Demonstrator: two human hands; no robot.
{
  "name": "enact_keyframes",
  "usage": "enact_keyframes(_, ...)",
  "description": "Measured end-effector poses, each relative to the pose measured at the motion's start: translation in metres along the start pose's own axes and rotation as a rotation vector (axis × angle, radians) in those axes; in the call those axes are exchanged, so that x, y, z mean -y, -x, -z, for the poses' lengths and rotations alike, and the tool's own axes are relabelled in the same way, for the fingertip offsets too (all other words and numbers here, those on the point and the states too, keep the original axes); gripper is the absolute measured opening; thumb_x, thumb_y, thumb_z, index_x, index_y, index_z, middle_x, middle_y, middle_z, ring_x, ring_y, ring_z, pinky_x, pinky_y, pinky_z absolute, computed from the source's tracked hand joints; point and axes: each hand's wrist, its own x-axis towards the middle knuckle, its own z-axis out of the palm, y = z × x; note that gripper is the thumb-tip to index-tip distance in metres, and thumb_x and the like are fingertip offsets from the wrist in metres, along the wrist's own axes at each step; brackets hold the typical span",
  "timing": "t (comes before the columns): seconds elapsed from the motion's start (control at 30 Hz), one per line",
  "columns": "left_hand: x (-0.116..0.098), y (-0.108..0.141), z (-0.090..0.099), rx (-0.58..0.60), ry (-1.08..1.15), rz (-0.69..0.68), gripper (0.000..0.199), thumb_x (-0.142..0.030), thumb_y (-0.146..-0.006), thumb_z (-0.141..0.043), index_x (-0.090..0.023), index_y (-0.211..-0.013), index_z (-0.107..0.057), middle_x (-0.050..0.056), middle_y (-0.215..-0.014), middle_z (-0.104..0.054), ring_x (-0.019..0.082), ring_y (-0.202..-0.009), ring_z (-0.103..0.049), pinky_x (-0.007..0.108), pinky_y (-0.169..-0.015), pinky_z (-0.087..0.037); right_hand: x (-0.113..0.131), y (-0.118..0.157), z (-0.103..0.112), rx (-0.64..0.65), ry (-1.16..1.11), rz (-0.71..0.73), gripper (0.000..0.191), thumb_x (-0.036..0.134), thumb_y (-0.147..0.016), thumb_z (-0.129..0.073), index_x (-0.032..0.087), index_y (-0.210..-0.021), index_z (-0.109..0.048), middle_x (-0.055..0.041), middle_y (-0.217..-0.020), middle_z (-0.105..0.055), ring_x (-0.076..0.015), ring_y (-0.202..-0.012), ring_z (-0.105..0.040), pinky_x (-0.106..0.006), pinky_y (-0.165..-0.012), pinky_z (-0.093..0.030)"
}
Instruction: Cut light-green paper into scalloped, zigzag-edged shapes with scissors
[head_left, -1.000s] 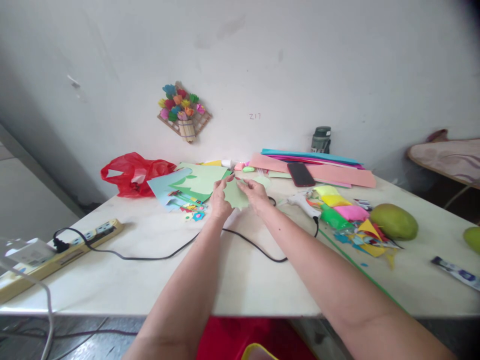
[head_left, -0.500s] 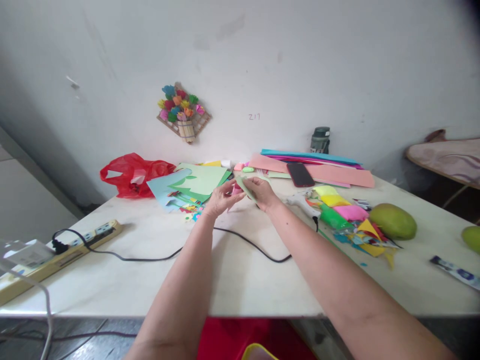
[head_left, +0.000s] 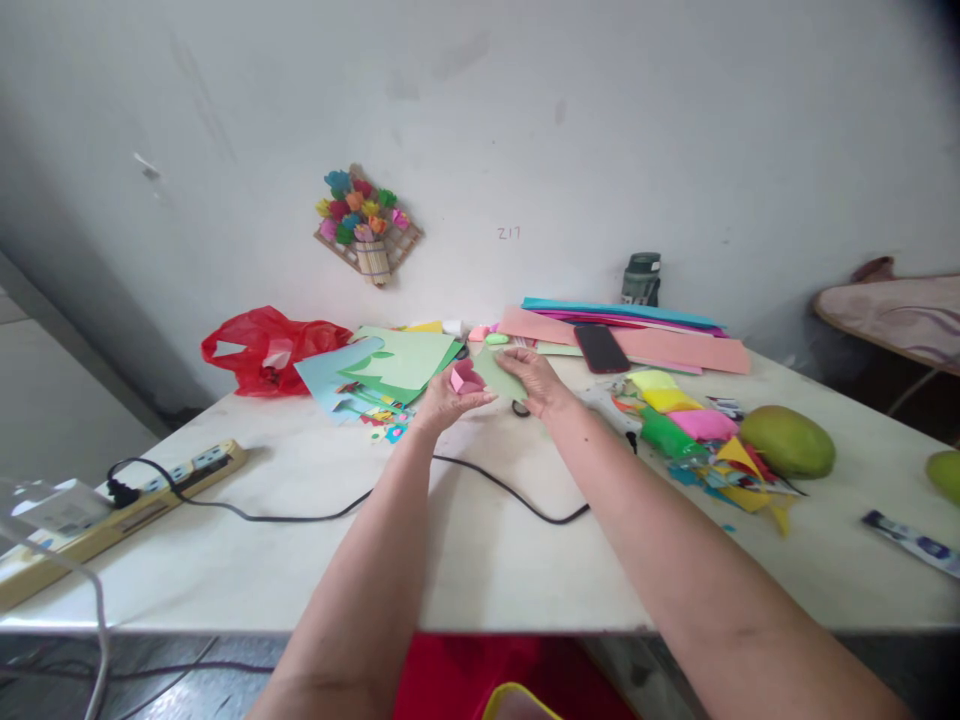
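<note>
In my left hand is a small folded piece of pink paper, pinched between thumb and fingers. My right hand grips a piece of light green paper by its right side. The two papers are close together above the middle of the table, and I cannot tell whether they touch. Just under the green paper, a dark ring shows in part, perhaps a scissors handle. Beside my right wrist lies a glue gun, partly covered by my arm.
Green paper sheets and a red plastic bag lie at the back left. A phone rests on pink paper. To the right are clay packets and a mango. A black cable runs from a power strip.
My hands have moved slightly apart. The green paper now faces me flatter, the pink paper shows more clearly in my left hand, and the dark ring has come into view.
</note>
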Motion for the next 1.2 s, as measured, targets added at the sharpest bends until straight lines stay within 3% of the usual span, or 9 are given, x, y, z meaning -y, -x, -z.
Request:
enact_keyframes(0.1, -0.006, 0.003, 0.000, 0.053, 0.031, 0.100, 0.063, -0.039, -0.050, -0.076, -0.013, -0.103, -0.055, 0.004, -0.080, -0.059, 0.018, -0.076, -0.058, 0.033, -0.073, -0.049, 0.002, -0.008, 0.010, -0.082, -0.117, 0.060, 0.026, 0.026, -0.047, -0.078, 0.018, -0.064, -0.060, 0.0016, -0.059, -0.065, -0.0137, -0.056, -0.060, -0.025, -0.056, -0.047)
enact_keyframes(0.23, -0.012, 0.006, 0.000, 0.034, -0.118, 0.056, 0.064, -0.040, -0.050, -0.076, -0.017, -0.104, -0.053, 0.003, -0.086, -0.056, 0.018, -0.081, -0.054, 0.036, -0.079, -0.045, 0.001, -0.014, 0.019, -0.111, -0.158, 0.098, 0.020, 0.027, -0.056, -0.073, 0.019, -0.069, -0.060, 0.0011, -0.064, -0.066, -0.0153, -0.062, -0.062, -0.026, -0.057, -0.048)
enact_keyframes(0.33, -0.014, 0.007, -0.002, 0.047, -0.134, 0.061, 0.064, -0.040, -0.049, -0.076, -0.017, -0.103, -0.052, 0.003, -0.085, -0.055, 0.017, -0.079, -0.053, 0.035, -0.078, -0.045, -0.003, -0.015, 0.020, -0.116, -0.129, 0.103, 0.019, 0.028, -0.058, -0.072, 0.018, -0.071, -0.061, 0.0003, -0.062, -0.066, -0.0167, -0.061, -0.062, -0.028, -0.057, -0.048)
enact_keyframes(0.53, -0.012, 0.007, -0.006, 0.038, 0.045, 0.112, 0.056, -0.036, -0.048, -0.077, -0.014, -0.094, -0.053, 0.004, -0.082, -0.056, 0.015, -0.074, -0.054, 0.030, -0.070, -0.047, -0.006, -0.016, 0.018, -0.136, -0.062, 0.072, 0.022, 0.030, -0.057, -0.071, 0.018, -0.072, -0.061, 0.0000, -0.061, -0.065, -0.0184, -0.062, -0.062, -0.029, -0.055, -0.046)
enact_keyframes(0.87, 0.001, 0.006, -0.008, -0.068, -0.074, 0.040, 0.042, -0.037, -0.051, -0.075, -0.015, -0.082, -0.059, 0.002, -0.074, -0.059, 0.013, -0.067, -0.053, 0.027, -0.064, -0.044, -0.003, -0.012, 0.015, -0.148, -0.070, 0.045, 0.019, 0.026, -0.058, -0.069, 0.019, -0.073, -0.061, -0.0003, -0.062, -0.065, -0.0183, -0.062, -0.061, -0.029, -0.055, -0.046)
enact_keyframes(1.1, 0.004, 0.005, -0.009, -0.113, -0.172, 0.003, 0.047, -0.040, -0.049, -0.076, -0.016, -0.084, -0.057, 0.002, -0.076, -0.059, 0.014, -0.067, -0.053, 0.028, -0.065, -0.044, -0.002, -0.014, 0.014, -0.248, -0.075, 0.100, 0.034, 0.017, -0.053, -0.068, 0.021, -0.085, -0.057, 0.0039, -0.061, -0.062, -0.0134, -0.053, -0.057, -0.024, -0.048, -0.042)
enact_keyframes(1.2, 0.005, 0.004, -0.009, -0.120, -0.194, -0.006, 0.049, -0.042, -0.048, -0.076, -0.017, -0.084, -0.056, 0.002, -0.074, -0.059, 0.014, -0.066, -0.053, 0.029, -0.064, -0.044, -0.001, -0.012, 0.011, -0.239, -0.034, 0.127, 0.031, 0.017, -0.053, -0.065, 0.022, -0.082, -0.056, 0.0055, -0.061, -0.060, -0.0110, -0.049, -0.054, -0.021, -0.043, -0.037)
